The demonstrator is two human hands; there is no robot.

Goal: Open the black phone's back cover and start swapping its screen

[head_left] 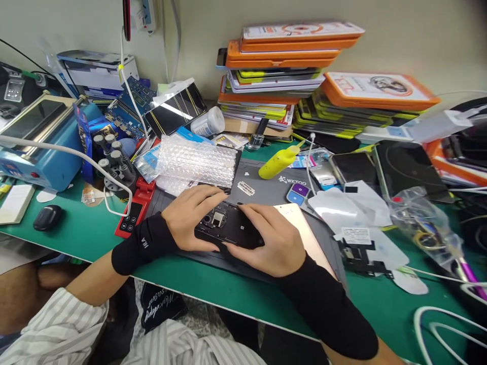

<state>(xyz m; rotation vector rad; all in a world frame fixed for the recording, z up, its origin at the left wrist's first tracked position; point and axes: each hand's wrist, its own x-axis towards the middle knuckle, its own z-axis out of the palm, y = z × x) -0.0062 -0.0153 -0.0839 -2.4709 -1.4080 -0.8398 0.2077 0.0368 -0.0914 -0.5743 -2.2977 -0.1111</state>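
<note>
Between my two hands is a black smartphone [232, 226] with its back cover off, so the camera module and dark inner frame show. My left hand [194, 218] grips its left end, thumb along the near edge and fingers over the far edge. The right end is held by my right hand [272, 235], with fingers on the far edge and thumb on the near one. Beneath it lies a dark grey work mat [262, 190]. A pale gold back panel [304, 228] rests on the mat, partly hidden by my right hand and wrist.
A yellow squeeze bottle [279, 162], bubble wrap [198, 162] and a red device [135, 210] surround the mat. Stacked orange cases [292, 56] stand at the back. Screwdrivers in a holder [116, 162] are at left. White films [357, 213] and a cable [418, 324] lie right.
</note>
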